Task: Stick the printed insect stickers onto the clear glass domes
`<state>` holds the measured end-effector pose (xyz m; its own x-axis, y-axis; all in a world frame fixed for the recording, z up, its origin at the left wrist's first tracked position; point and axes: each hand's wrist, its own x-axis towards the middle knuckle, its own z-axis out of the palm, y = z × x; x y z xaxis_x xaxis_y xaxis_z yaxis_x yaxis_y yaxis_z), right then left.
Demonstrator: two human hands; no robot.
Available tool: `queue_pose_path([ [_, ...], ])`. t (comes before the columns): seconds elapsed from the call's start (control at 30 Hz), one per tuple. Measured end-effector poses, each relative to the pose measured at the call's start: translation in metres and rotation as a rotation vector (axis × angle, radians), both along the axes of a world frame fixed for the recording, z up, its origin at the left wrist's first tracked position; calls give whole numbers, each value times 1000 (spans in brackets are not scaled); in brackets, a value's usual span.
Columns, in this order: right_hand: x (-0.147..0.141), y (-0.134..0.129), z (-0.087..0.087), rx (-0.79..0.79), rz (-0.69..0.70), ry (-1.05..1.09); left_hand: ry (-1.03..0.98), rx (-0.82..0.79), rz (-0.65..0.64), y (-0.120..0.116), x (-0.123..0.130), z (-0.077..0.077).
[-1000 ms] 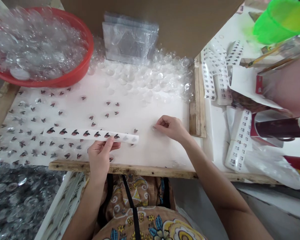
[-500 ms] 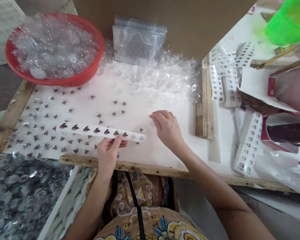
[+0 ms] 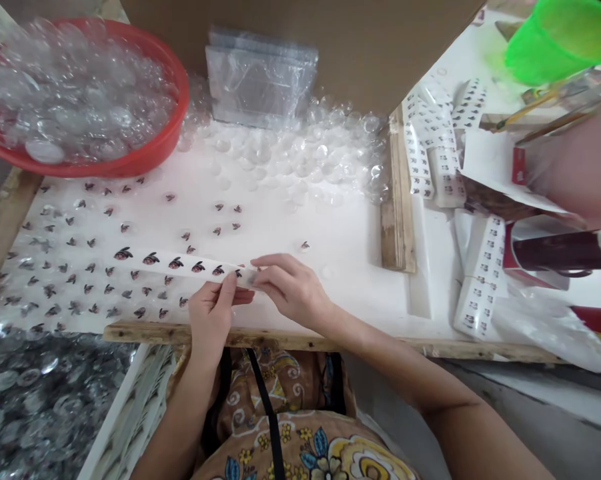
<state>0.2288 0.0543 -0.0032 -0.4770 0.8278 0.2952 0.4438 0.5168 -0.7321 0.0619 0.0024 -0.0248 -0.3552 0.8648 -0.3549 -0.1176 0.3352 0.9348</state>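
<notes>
Left hand (image 3: 211,312) clamped on the slim, printed strip (image 3: 187,265), thumb on top! Right hand (image 3: 294,288) bunched at its end, pinching or merely touching, can't tell. Beyond the grip, smooth clear discs (image 3: 265,155) crowd the white board (image 3: 353,233); rough wooden rail (image 3: 300,341) nearer the body.

White paper strip with dark-and-pink printed motifs (image 3: 163,261), centre of frame: right end covered by the right hand (image 3: 295,293); what its fingers pinch, indistinct. Motif details, too small to make out.
Red round plastic basin (image 3: 153,153), upper left: far-left rim cut off.
Heap of clear glossy discs (image 3: 30,413), lower left: cropped by left and bottom edges.
Brown cardboard panel (image 3: 355,40), top centre: top cropped.
Bright green plastic container (image 3: 525,50), upper right: top cropped.
Pale pink smooth object (image 3: 585,153), right edge: blurred, cropped, unidentified.
</notes>
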Motion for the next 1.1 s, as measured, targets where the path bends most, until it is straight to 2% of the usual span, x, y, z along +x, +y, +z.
queue_pose_path([
  [0.1, 30, 12, 4, -226, -208, 211, 3, 1, 30, -1, -1, -2],
  [0.2, 73, 22, 2, -475, -459, 250, -11, 18, 48, -2, -2, -4],
  [0.3, 109, 18, -7, -608, -513, 198, -26, 42, 46, -1, -2, -4],
  [0.37, 120, 11, -13, -663, -504, 146, -31, 46, 49, -1, -2, -4],
  [0.53, 119, 0, -21, -670, -504, 35, -23, 59, 68, 0, -1, -3],
  [0.93, 113, 4, -23, -643, -506, -76, -37, 88, 84, 1, 0, -3],
  [1.1, 106, 0, -26, -528, -543, -193, -46, 100, 91, 1, -1, -5],
])
